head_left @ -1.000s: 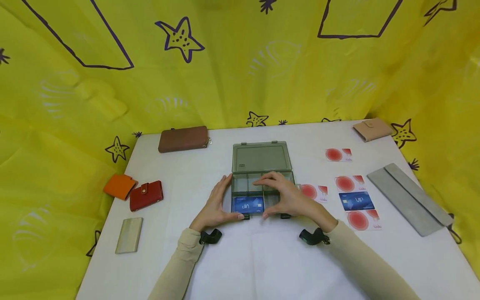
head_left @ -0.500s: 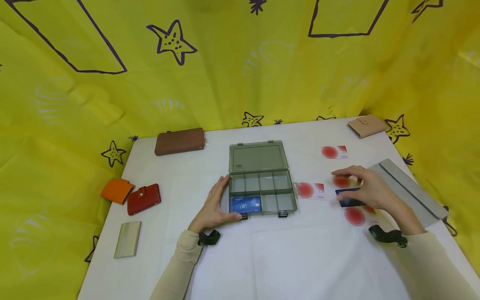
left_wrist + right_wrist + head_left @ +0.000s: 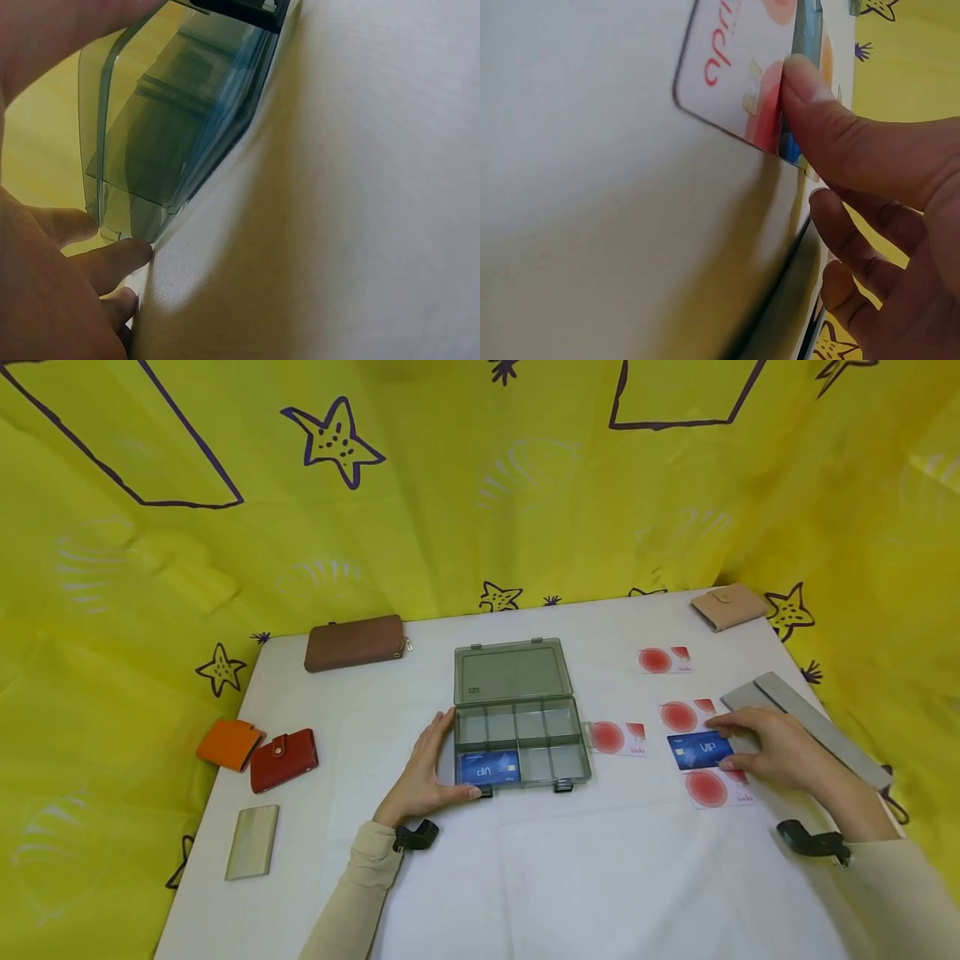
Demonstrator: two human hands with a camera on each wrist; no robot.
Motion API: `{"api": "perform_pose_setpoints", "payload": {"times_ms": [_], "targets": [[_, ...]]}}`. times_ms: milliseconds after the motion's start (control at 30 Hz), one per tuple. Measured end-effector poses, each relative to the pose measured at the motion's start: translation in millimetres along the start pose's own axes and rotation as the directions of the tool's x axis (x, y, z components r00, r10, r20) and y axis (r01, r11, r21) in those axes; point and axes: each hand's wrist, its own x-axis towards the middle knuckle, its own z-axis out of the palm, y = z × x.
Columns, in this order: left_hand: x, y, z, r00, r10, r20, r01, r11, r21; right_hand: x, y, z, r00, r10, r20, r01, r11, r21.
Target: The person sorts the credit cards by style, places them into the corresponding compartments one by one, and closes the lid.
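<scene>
A translucent grey-green compartment box (image 3: 555, 765) lies with its lid (image 3: 513, 672) folded back. In its front left compartment lies a blue VIP card (image 3: 488, 768). My left hand (image 3: 422, 781) holds the box's left end, thumb at the front edge and fingertips at the side; the left wrist view shows these fingertips touching a corner. At the right, a second blue VIP card (image 3: 696, 750) lies flat between red-and-white cards (image 3: 678, 717). My right hand (image 3: 780, 752) pinches its right end by the long edges, with the thumb (image 3: 810, 82) along the near edge. The index fingertip is hidden in the right wrist view.
Another red-and-white card (image 3: 607, 737) touches the box's right side, and one (image 3: 656, 660) lies farther back. A grey pouch (image 3: 817, 727) and a beige wallet (image 3: 729, 607) are at right. Brown (image 3: 355, 642), orange (image 3: 228, 744) and red (image 3: 284, 760) wallets and a pale holder (image 3: 252, 842) are at left.
My right hand has moved from over the box to the right, down to the second VIP card. My left hand has stayed at the box. The head view has shifted slightly.
</scene>
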Motion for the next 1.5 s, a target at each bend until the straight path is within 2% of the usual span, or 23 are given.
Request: {"api": "perform_pose_setpoints", "payload": {"times_ms": [333,667,900,1100,1200,1333,1500], "targets": [[0.3,1.7,-0.1,1.0,-0.012,0.004,0.012,1.0,-0.007,3.0,0.9,-1.7,0.999,0.017,0.036,-0.016,1.0,-0.018],[-0.4,2.6,-1.0,1.0,-0.007,0.004,0.007,1.0,-0.011,8.1,-4.8,-1.3,0.999,-0.008,0.037,0.01,0.999,-0.037],[-0.5,1.9,-0.8,1.0,-0.011,0.003,0.011,1.0,-0.008,11.8,-4.8,-2.3,0.997,0.009,0.08,-0.008,1.0,-0.014],[-1.0,0.2,-0.4,1.0,-0.021,0.006,0.021,1.0,-0.005,7.5,-7.2,-2.0,0.998,-0.029,0.063,0.028,1.0,0.01],[-1.6,-0.3,-0.4,1.0,-0.021,0.003,0.021,1.0,-0.004,4.0,-11.4,-1.6,0.997,-0.073,0.021,0.072,0.996,0.053],[-1.4,0.0,-0.5,1.0,-0.011,0.004,0.011,1.0,-0.001,5.3,-23.8,-5.1,0.988,-0.13,-0.079,0.14,0.982,0.129],[-0.4,0.5,-0.7,1.0,-0.009,0.007,0.009,1.0,-0.004,17.8,-46.3,-6.4,0.971,-0.126,-0.204,0.18,0.945,0.272]]}}
